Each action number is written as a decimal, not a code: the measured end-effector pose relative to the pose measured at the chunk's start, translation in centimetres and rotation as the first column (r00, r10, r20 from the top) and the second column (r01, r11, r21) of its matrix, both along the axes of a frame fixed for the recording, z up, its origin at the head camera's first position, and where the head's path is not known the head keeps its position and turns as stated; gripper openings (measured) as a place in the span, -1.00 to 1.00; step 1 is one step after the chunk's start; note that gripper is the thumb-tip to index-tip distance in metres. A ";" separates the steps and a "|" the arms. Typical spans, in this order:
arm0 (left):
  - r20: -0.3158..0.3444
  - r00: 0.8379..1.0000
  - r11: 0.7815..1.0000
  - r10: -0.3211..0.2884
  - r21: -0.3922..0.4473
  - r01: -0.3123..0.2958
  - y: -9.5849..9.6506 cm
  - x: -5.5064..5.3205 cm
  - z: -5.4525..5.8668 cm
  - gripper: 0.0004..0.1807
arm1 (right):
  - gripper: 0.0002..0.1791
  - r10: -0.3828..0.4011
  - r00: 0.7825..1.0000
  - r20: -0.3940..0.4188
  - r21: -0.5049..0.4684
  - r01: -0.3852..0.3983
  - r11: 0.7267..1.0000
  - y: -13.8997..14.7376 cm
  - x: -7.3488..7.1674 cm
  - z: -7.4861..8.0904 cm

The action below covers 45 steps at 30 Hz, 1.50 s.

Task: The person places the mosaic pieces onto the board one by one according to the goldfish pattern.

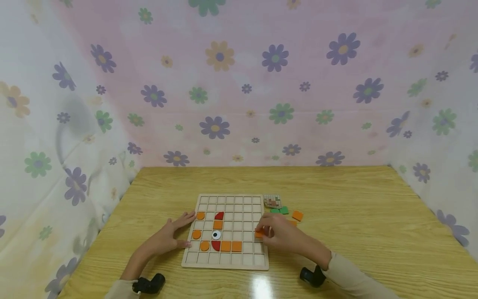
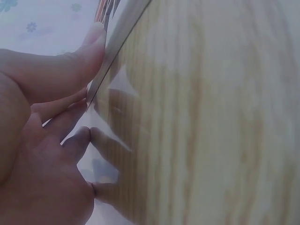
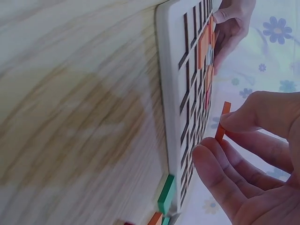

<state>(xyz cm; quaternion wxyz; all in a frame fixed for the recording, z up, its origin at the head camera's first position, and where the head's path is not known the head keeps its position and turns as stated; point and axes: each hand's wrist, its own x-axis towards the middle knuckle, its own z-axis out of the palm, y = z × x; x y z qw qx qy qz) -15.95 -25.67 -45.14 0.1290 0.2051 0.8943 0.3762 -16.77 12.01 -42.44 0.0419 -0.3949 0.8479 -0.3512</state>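
A wooden grid board [image 1: 228, 260] lies on the table, with orange round pieces [image 1: 196, 234], orange square tiles [image 1: 237, 246], red quarter-round pieces [image 1: 219, 216] and a white eye piece [image 1: 216, 235] in its cells. My right hand [image 1: 279, 231] pinches an orange square tile [image 3: 223, 122] between thumb and fingers, above the board's right edge. In the right wrist view the tile is held edge-on, apart from the board. My left hand [image 1: 166, 236] touches the board's left edge with thumb and fingers spread.
Right of the board lie green pieces [image 1: 284, 210] and loose orange tiles [image 1: 297, 215], some partly hidden by my right hand. A small pattern card [image 1: 273, 201] is by the board's upper right corner. Black wrist devices [image 1: 149, 284] sit at both wrists. Flowered cloth [image 1: 239, 137] surrounds the table.
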 end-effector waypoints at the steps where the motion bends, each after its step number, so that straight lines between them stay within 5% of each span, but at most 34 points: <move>1: 0.000 1.000 1.000 0.000 -0.001 0.000 0.0 0.0 0.0 -0.10 | -0.81 0.007 1.000 -0.013 -0.001 -0.007 1.000 -0.2 0.0 0.0; 27: -0.008 1.000 1.000 0.011 -0.021 -0.011 0.3 -0.1 0.1 -0.11 | -0.85 0.032 0.999 -0.019 -0.027 -0.032 0.999 -4.4 -0.6 -0.6; 45: -0.012 1.000 1.000 0.016 -0.017 -0.017 0.2 0.0 -0.1 -0.11 | -0.84 0.040 0.997 0.066 -0.007 -0.040 0.999 -7.6 -1.4 -1.3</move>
